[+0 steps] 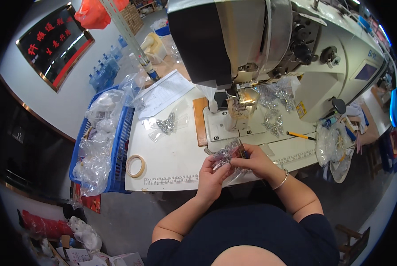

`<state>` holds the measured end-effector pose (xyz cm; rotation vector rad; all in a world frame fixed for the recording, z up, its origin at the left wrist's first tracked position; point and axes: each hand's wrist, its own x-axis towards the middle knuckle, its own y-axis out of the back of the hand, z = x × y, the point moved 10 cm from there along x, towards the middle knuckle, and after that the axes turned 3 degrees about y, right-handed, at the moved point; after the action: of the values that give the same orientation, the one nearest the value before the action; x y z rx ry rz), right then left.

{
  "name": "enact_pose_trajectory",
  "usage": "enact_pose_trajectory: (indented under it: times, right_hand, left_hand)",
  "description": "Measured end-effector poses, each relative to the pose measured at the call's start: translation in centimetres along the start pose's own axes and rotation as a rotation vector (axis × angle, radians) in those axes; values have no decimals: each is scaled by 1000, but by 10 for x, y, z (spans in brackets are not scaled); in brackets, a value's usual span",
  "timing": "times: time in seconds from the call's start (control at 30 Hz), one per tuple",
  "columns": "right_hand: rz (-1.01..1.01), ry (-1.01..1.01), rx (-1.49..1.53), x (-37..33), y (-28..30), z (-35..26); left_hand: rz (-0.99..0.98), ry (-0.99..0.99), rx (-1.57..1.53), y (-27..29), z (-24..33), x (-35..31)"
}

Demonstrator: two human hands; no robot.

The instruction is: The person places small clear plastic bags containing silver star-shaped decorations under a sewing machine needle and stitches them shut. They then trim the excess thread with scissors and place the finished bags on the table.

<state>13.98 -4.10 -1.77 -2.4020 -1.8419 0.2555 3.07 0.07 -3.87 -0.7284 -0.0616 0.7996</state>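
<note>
Both hands meet at the table's front edge, just in front of the sewing machine (245, 104). My left hand (211, 177) is closed on a silvery, glittering piece (225, 153), thumb on its near side. My right hand (254, 162) grips the same piece from the other side, and its fingers partly cover it. A dark, reddish patch shows along the piece's upper right edge. Its exact kind is too small to make out. Similar sparkling pieces (273, 122) lie right of the needle area, and another one (167, 123) rests on clear plastic to the left.
A tape roll (136, 166) lies at the table's left front corner. Beside the table stands a blue basket (123, 137) full of plastic bags. Papers (165, 97) lie at the back left. An orange pencil-like tool (301, 135) and a clear bag bundle (333, 144) are at the right.
</note>
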Motion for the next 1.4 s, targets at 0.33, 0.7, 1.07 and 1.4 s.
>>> enact_pose_trajectory:
  times: [0.33,0.7,1.07,1.4]
  right_hand:
    - [-203,-215,-149,2,-8,8]
    - [251,-16,304,11,67,11]
    - [400,258,193,-16,29,14]
    - [293,65,379,0,-11,29]
  left_hand:
    - [-124,131,-17,7,-1,0]
    - [1,-164,-306,31,35,-7]
    - [5,-168,-529,29,28,1]
    - [-6,-198,-575,31,27,-8]
